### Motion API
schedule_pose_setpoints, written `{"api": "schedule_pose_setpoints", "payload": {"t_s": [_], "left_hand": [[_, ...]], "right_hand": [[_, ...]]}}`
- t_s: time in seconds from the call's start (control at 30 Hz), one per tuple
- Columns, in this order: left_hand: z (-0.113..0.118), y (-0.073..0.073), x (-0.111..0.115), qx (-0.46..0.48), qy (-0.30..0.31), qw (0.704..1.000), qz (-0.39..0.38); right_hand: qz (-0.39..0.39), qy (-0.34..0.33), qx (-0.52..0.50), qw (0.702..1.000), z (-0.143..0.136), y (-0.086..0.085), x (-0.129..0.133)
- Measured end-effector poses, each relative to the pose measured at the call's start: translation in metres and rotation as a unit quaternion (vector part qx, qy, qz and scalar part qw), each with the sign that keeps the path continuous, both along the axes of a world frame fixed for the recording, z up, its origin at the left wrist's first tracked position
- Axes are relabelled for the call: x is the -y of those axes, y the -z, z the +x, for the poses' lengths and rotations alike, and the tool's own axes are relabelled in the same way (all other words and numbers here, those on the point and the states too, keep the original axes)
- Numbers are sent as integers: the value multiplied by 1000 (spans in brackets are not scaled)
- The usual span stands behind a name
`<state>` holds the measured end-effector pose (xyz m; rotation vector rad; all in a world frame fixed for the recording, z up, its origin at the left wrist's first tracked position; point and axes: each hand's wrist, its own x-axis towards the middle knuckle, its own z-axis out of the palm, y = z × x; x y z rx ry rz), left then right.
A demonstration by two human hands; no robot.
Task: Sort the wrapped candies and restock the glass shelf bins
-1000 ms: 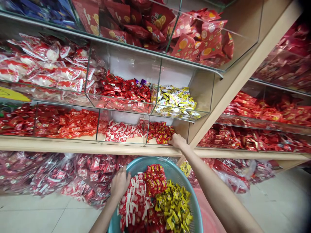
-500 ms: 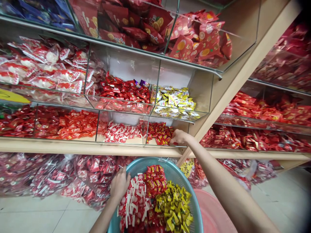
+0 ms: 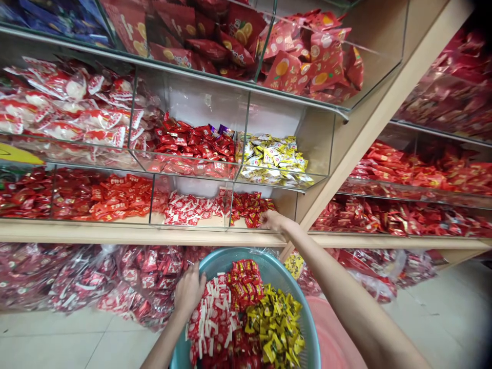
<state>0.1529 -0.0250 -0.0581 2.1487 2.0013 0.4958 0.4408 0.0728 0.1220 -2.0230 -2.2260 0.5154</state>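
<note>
My left hand (image 3: 190, 289) is closed over the left rim of a round teal plastic basket (image 3: 312, 328). Inside lie red-and-white wrapped candies (image 3: 211, 318), red candies with yellow print (image 3: 246, 282) and yellow wrapped candies (image 3: 274, 323), in separate heaps. Reaching into the lowest shelf's right compartment, my right hand (image 3: 273, 220) has its fingers curled down at the right edge of a small pile of red-and-yellow candies (image 3: 249, 207). Its fingertips are hidden, so what they hold does not show.
Clear dividers split the shelves; a bin of red-and-white candies (image 3: 192, 207) adjoins on the left. Above sit white-and-yellow candies (image 3: 274, 154). A slanted wooden post (image 3: 346, 154) stands right of my hand. Bagged candies (image 3: 146, 277) lie below the shelf, and a pink tub (image 3: 330, 333) is beside the basket.
My right hand has moved slightly left toward the red-and-yellow candies in the compartment. My left hand stays on the basket rim. The view has shifted a little.
</note>
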Motion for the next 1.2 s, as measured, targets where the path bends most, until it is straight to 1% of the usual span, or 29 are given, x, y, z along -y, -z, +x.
{"api": "schedule_pose_setpoints", "payload": {"t_s": [0.2, 0.37, 0.57, 0.67, 0.77, 0.9, 1.03, 1.2], "left_hand": [[0, -5, 2, -10, 1, 1000, -10], [0, -7, 3, -24, 1, 1000, -5], [1, -9, 3, -15, 1, 1000, -12], [1, -9, 3, -20, -4, 1000, -11], [1, -8, 2, -22, -3, 1000, -3], [1, -6, 2, -20, -1, 1000, -4], [1, -7, 3, -21, 0, 1000, -4], [1, -9, 3, -14, 2, 1000, -4]], "right_hand": [[7, 18, 10, 1000, 2, 7, -2], [6, 7, -24, 1000, 6, 11, -3], [7, -5, -77, 997, 9, 16, -3], [16, -18, -153, 988, 10, 18, 0], [18, -36, -252, 967, 9, 18, 5], [-16, -48, -300, 952, 6, 13, 11], [-35, -53, -292, 954, 7, 8, 13], [-96, -39, -226, 969, 11, 1, 11]]}}
